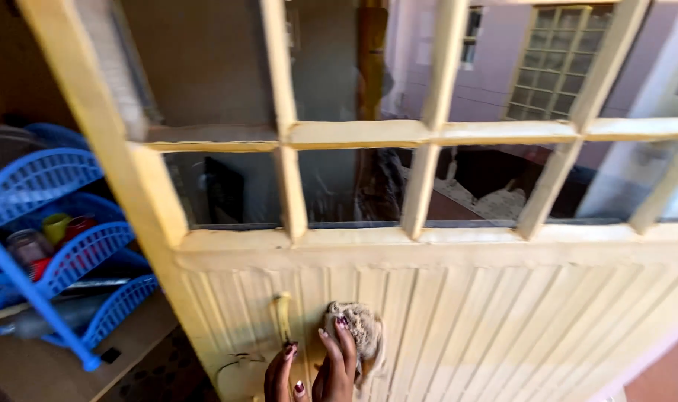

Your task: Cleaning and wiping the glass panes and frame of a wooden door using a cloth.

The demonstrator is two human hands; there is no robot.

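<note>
Cream-painted wood: the door (443,313) fills most of the view, ribbed panelling in its lower half, glass panes (354,186) in a grid above.
Right hand: the right hand (337,365) comes up from the bottom edge of the door, fingers (346,342) pressing a crumpled grey-brown cloth (360,331) flat against the panelling; it is pinned under the fingers more than clenched.
Left hand: only the fingertips of the left hand (281,376) show at the bottom edge, touching the door below the handle (282,316); whether they curl around anything I cannot tell.
Cloth's place: low on the door, near its left edge, just right of the pale lever handle.
Beside the door: a blue plastic rack (56,246) stands at the left, holding a jar (26,247) and small cups (56,225).
Risk, as I judge it: the cloth is held only by fingertip pressure, so a lighter press could let it slide down the ribs and drop.
Second risk: a hard push near the handle could swing the door towards the rack and knock it.
Blur: the picture is smeared, so finer detail is unclear.
</note>
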